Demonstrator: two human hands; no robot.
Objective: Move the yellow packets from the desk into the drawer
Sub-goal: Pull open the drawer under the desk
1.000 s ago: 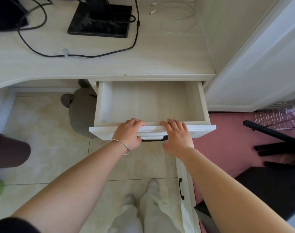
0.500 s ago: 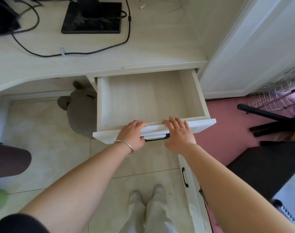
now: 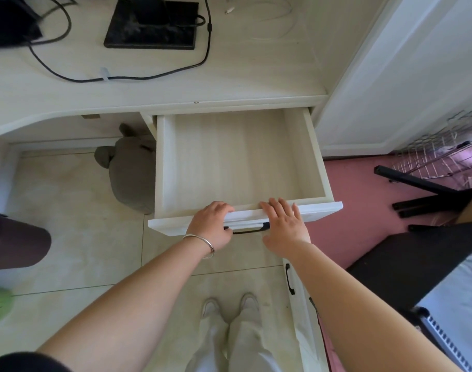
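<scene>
The pale wood drawer (image 3: 320,167) stands pulled far out from under the desk (image 3: 154,89), and nothing lies inside it. My left hand (image 3: 212,226), with a silver bangle on the wrist, curls over the drawer's white front edge beside the black handle (image 3: 249,229). My right hand (image 3: 284,224) rests flat on the same front edge, fingers over the top. No yellow packets show anywhere in view.
A black monitor base (image 3: 151,33), black cables (image 3: 127,77) and a white cable (image 3: 275,22) lie on the desk. A grey plush toy (image 3: 130,167) sits under the desk, left of the drawer. A lower drawer front (image 3: 296,296), black frame legs (image 3: 423,189) and a wire rack (image 3: 444,154) are at the right.
The drawer has slid further out toward me, with both hands staying on its front edge. More of its bare bottom shows now.
</scene>
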